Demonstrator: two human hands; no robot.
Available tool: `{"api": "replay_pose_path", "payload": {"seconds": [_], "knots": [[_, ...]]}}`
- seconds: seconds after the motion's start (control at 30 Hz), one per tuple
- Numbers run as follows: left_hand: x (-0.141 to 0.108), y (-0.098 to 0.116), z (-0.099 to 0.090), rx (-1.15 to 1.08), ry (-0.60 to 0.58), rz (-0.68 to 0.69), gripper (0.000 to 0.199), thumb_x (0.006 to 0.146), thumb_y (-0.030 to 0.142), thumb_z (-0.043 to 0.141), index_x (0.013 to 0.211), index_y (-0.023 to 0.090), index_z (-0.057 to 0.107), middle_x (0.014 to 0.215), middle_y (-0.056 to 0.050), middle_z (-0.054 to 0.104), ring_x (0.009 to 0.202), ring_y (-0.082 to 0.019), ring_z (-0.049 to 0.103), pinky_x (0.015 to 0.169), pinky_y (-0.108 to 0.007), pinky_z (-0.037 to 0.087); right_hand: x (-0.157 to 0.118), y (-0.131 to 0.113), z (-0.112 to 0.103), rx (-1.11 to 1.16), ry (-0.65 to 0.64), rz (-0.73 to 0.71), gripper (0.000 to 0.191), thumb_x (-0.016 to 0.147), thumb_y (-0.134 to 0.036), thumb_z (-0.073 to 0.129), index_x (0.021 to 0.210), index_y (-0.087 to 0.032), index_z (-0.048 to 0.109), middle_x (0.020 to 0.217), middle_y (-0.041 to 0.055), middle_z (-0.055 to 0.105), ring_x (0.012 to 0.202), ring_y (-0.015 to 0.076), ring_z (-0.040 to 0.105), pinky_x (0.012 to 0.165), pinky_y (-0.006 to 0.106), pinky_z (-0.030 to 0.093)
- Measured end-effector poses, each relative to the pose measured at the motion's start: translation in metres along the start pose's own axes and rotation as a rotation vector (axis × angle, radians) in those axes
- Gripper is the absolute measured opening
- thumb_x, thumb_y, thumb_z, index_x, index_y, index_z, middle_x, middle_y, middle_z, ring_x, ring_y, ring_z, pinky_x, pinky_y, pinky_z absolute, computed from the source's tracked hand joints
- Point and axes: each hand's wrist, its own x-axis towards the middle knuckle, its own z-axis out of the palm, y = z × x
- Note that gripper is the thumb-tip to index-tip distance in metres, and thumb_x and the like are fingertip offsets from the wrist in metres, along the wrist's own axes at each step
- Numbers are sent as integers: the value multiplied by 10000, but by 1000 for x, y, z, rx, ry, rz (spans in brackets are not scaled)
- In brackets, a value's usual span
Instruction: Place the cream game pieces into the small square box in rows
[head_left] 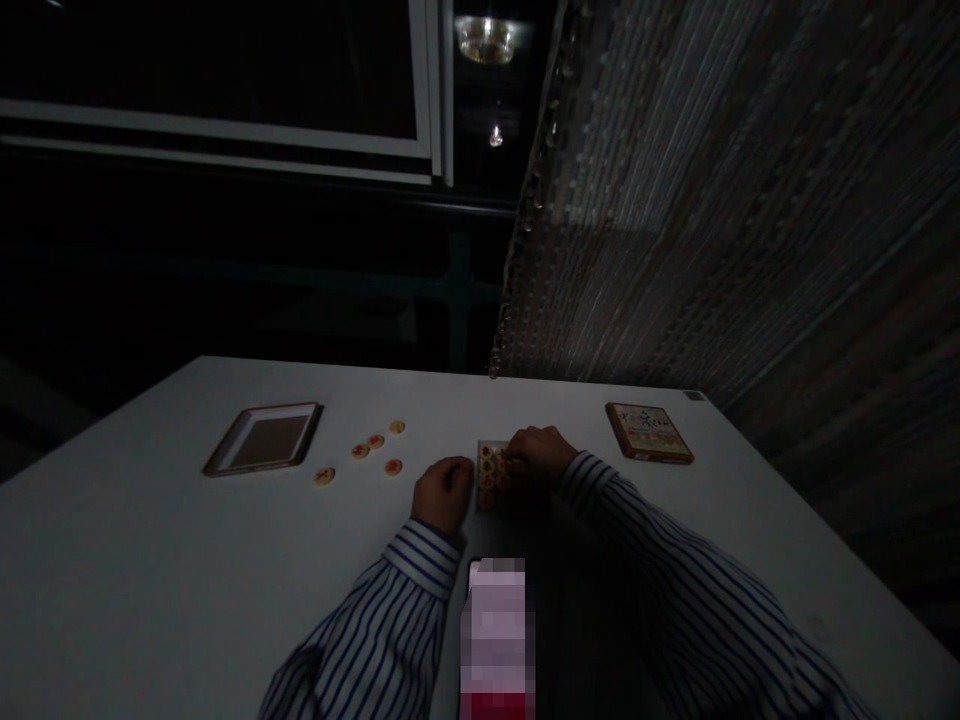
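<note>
Round wooden Chinese chess pieces with red or dark characters fill rows of a small tray (478, 480) in front of me. My right hand (540, 458) reaches over the tray's right side, its fingers bent down onto the pieces. Whether a piece is between those fingertips is hidden. Curled closed, my left hand (444, 495) rests just left of the tray; anything inside it cannot be seen. Farther left lie several loose pieces, among them a red-marked piece (393, 467) and a dark-marked piece (324, 476).
An open shallow box part (262, 438) lies at the left of the white table (247, 580). A printed box (649, 432) lies at the right. Near me is a phone (495, 640) with a blurred screen. A bead curtain (645, 200) hangs behind the right side.
</note>
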Motion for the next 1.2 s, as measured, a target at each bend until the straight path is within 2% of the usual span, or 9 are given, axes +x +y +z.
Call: {"api": "replay_pose_path", "payload": {"seconds": [0.43,0.63,0.9,1.2], "knots": [[0,0,0,-2,-11,-13,259,725,337,436,814,178,620,796,-46,649,744,-160,583,692,-283,447,-1,0,-3,20,-19,21,289,761,-406,412,980,-298,567,1002,50,570,946,208,472,725,328,312],[0,-1,0,-2,0,-2,270,733,349,424,809,179,619,788,-44,649,730,-156,585,685,-279,448,-9,5,-12,38,71,12,277,762,-368,413,961,-271,580,984,35,582,920,184,486,735,292,314],[0,-1,1,-31,5,-11,269,732,352,427,811,179,618,796,-45,648,742,-159,586,697,-286,449,-20,8,-20,29,173,92,260,790,-297,375,888,-226,605,896,30,610,863,144,508,755,254,313],[-4,5,-6,-54,30,6,275,727,359,432,814,177,620,776,-42,650,725,-154,585,678,-274,451,-27,5,-21,83,215,112,248,782,-292,385,853,-203,605,851,34,612,826,143,518,740,248,316]]}}
